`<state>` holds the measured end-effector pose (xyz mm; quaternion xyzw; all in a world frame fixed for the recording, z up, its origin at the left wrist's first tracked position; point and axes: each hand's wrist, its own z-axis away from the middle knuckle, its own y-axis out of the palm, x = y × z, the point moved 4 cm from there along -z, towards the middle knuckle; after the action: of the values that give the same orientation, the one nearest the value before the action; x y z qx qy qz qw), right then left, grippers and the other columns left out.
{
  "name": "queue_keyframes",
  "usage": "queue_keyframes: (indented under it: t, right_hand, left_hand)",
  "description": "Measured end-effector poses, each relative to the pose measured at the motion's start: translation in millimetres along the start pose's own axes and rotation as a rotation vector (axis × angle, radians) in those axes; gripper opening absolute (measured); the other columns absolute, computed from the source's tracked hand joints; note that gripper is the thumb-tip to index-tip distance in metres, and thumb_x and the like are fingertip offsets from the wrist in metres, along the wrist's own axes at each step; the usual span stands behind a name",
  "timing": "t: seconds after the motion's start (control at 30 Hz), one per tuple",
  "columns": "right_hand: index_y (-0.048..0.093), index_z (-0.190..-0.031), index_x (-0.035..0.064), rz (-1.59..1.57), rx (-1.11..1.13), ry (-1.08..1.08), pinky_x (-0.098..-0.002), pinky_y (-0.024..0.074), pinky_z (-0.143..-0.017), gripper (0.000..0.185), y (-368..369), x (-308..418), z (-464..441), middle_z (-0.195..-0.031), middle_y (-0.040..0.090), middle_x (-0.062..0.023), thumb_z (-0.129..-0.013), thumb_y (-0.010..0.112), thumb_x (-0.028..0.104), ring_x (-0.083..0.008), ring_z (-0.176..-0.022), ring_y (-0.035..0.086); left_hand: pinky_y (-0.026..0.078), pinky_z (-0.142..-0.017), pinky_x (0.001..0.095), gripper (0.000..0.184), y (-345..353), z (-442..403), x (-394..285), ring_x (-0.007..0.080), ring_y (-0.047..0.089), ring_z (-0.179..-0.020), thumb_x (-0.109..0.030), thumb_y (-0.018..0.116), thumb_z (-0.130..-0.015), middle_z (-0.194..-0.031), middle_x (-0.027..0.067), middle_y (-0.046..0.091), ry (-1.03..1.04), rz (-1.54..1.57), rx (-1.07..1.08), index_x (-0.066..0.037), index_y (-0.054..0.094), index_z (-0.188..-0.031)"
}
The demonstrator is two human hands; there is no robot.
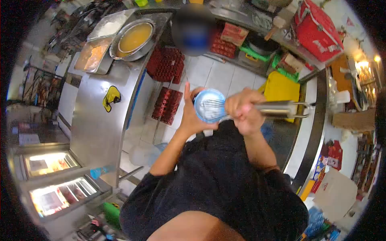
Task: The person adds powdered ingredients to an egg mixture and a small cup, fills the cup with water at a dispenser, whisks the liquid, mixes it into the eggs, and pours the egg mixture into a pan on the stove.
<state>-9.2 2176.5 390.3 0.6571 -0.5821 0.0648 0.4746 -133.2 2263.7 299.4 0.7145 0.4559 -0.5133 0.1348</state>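
Observation:
My left hand (191, 118) is wrapped around the side of a small light-blue cup (197, 107), its fingers on the far side and thumb underneath. Something whitish shows inside the cup, but I cannot tell what it is. A whisk (277, 109) with a shiny metal handle is gripped by my right hand (246, 109). Its wire end lies in the cup's mouth, while the handle points out to the right. Both hands are close together in front of my black shirt, above the tiled floor.
The steel counter (96, 132) at left bears a pot of yellow liquid (136, 38), trays (94, 56) and a yellow-black cloth (111, 98). Red egg trays (167, 105) stand beside it. A blurred person (194, 32) is ahead; a yellow bin (281, 90) and red cooler bag (317, 30) are right.

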Motion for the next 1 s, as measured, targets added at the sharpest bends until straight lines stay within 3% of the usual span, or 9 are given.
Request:
queue_keyframes:
  t: [0.13, 0.17, 0.3, 0.4, 0.53, 0.57, 0.73, 0.8, 1.0]
  right_hand:
    - [0.043, -0.07, 0.0072, 0.074, -0.06, -0.058, -0.0275, 0.0266, -0.044, 0.028, -23, -24, -54, -0.05, 0.037, 0.0002, -0.09, 0.05, 0.026, -0.0102, -0.041, 0.029]
    - [0.043, -0.071, 0.0073, 0.056, 0.026, 0.049, -0.0274, 0.0257, -0.044, 0.027, -30, -30, -68, -0.049, 0.036, 0.0005, -0.09, 0.048, 0.025, -0.0098, -0.04, 0.029]
    - [0.043, -0.07, 0.0064, -0.056, -0.053, -0.137, -0.0268, 0.0251, -0.042, 0.026, -58, -65, -122, -0.048, 0.034, 0.0013, -0.09, 0.048, 0.023, -0.0086, -0.04, 0.028]
    - [0.042, -0.069, 0.0071, -0.006, 0.052, 0.13, -0.0268, 0.0248, -0.041, 0.026, -87, -92, -175, -0.047, 0.034, 0.0018, -0.089, 0.047, 0.022, -0.0087, -0.04, 0.028]
    - [0.04, -0.068, 0.0087, -0.117, -0.127, -0.009, -0.0274, 0.0238, -0.04, 0.025, -127, -127, -239, -0.047, 0.032, 0.0011, -0.089, 0.045, 0.021, -0.0091, -0.039, 0.026]
    - [0.04, -0.069, 0.0089, -0.159, -0.059, 0.111, -0.028, 0.0231, -0.039, 0.023, -138, -137, -258, -0.047, 0.032, 0.0003, -0.089, 0.042, 0.02, -0.0093, -0.038, 0.024]
    - [0.037, -0.067, 0.0092, -0.122, -0.181, 0.054, -0.0278, 0.0241, -0.038, 0.021, -180, -166, -328, -0.047, 0.031, 0.001, -0.086, 0.042, 0.019, -0.0104, -0.037, 0.024]
    - [0.037, -0.066, 0.0093, -0.103, -0.03, 0.184, -0.0277, 0.0246, -0.038, 0.021, -190, -171, -357, -0.047, 0.031, 0.0011, -0.084, 0.043, 0.018, -0.0103, -0.036, 0.024]
    - [0.038, -0.067, 0.0098, -0.159, -0.096, 0.019, -0.0261, 0.0234, -0.039, 0.02, -239, -188, -432, -0.046, 0.031, 0.0012, -0.084, 0.044, 0.018, -0.009, -0.036, 0.025]
  left_hand:
    - [0.037, -0.098, 0.0392, 0.137, -11, -76, 22, 0.0286, 0.049, -0.108, -0.018, 0.085, -0.045, -0.117, 0.017, 0.047, 0.148, -0.051, -0.001, -0.003, -0.009, -0.144]
    - [0.037, -0.099, 0.0388, 0.136, -10, -89, 40, 0.0283, 0.049, -0.106, -0.018, 0.085, -0.046, -0.116, 0.0172, 0.047, 0.091, 0.029, 0.033, -0.003, -0.009, -0.144]
    - [0.036, -0.099, 0.039, 0.134, -6, -148, 66, 0.0277, 0.05, -0.105, -0.016, 0.084, -0.047, -0.114, 0.0169, 0.047, 0.165, 0.028, -0.001, 0.0, -0.009, -0.143]
    - [0.034, -0.102, 0.0399, 0.14, -1, -189, 103, 0.0284, 0.047, -0.111, -0.017, 0.085, -0.043, -0.119, 0.0162, 0.046, 0.046, -0.06, 0.043, -0.005, -0.011, -0.144]
    - [0.037, -0.101, 0.0395, 0.137, 1, -251, 127, 0.0278, 0.051, -0.108, -0.016, 0.083, -0.043, -0.116, 0.0154, 0.049, 0.048, -0.143, -0.09, -0.005, -0.009, -0.145]
    - [0.038, -0.1, 0.0392, 0.137, 2, -266, 136, 0.0276, 0.052, -0.108, -0.015, 0.083, -0.044, -0.116, 0.0153, 0.049, 0.046, -0.11, -0.08, -0.005, -0.009, -0.145]
    - [0.039, -0.1, 0.0382, 0.135, 7, -337, 171, 0.0273, 0.052, -0.108, -0.013, 0.082, -0.045, -0.116, 0.0166, 0.05, -0.005, -0.131, -0.151, -0.006, -0.009, -0.145]
    - [0.038, -0.1, 0.0381, 0.134, 12, -365, 188, 0.0274, 0.052, -0.107, -0.013, 0.081, -0.046, -0.116, 0.017, 0.049, 0.027, -0.049, -0.072, -0.006, -0.009, -0.145]
    - [0.038, -0.1, 0.038, 0.132, 35, -468, 232, 0.0277, 0.052, -0.108, -0.012, 0.08, -0.045, -0.115, 0.0165, 0.05, 0.068, 0.032, 0.058, -0.007, -0.006, -0.145]
